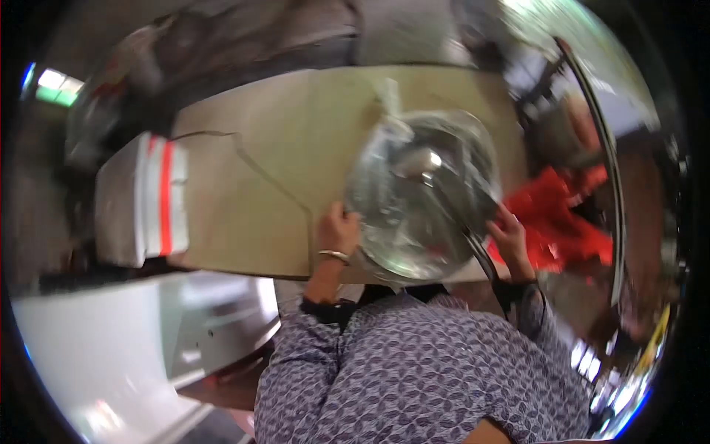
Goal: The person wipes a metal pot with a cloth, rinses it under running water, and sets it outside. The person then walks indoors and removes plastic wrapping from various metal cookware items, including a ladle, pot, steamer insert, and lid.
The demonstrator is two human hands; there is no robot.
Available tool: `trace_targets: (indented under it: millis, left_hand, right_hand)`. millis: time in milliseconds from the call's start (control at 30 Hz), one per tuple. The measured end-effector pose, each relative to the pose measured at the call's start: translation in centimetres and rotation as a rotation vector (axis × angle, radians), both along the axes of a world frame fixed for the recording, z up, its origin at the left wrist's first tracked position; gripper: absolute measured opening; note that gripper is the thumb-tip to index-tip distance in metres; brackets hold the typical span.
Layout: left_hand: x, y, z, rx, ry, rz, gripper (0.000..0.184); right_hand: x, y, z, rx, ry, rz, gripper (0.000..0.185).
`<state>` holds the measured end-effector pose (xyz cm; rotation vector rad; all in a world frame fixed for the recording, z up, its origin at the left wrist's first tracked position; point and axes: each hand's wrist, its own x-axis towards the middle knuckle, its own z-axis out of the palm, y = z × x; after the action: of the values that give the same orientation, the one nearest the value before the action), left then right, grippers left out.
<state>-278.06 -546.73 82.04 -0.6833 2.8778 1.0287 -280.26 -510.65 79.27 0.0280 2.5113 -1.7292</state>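
Note:
A wide, shiny metal basin [418, 240] wrapped in or covered by clear plastic [377, 166] sits at the right part of the table. Inside its outline lies a ladle-like utensil [424, 163] with a round, bright head; a black handle [484, 259] runs over the near right rim. My left hand [339, 231] is closed on the basin's left edge, fingertips at the plastic. At the right edge, my right hand [510, 238] is closed too, gripping the rim or the plastic there, close beside the black handle. Motion blur hides the exact finger contact.
A white box-like device with a red stripe [166, 198] stands at the table's left end, its dark cord [274, 181] crossing the tabletop [244, 214]. Red plastic [558, 222] lies at the right. A curved dark metal bar [603, 140] rises beyond it. A white surface [89, 340] is lower left.

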Motion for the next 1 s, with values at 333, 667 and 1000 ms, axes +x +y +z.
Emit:
trace_targets:
  millis: [333,667,1000]
  left_hand:
    - [-0.7,-0.3,0.0,0.61,0.094,0.163,0.018]
    - [-1.0,0.6,-1.3,0.365,0.116,0.001,0.031]
    - [0.2,2.8,-2.4,0.178,0.044,0.123,0.05]
  right_hand:
    - [-1.0,0.9,1.0,0.066,-0.129,0.03,0.042]
    - [-3.0,1.5,2.6,-0.08,-0.42,0.078,0.024]
    - [-3.8,4.2,-6.7,-0.364,-0.064,0.022,0.047]
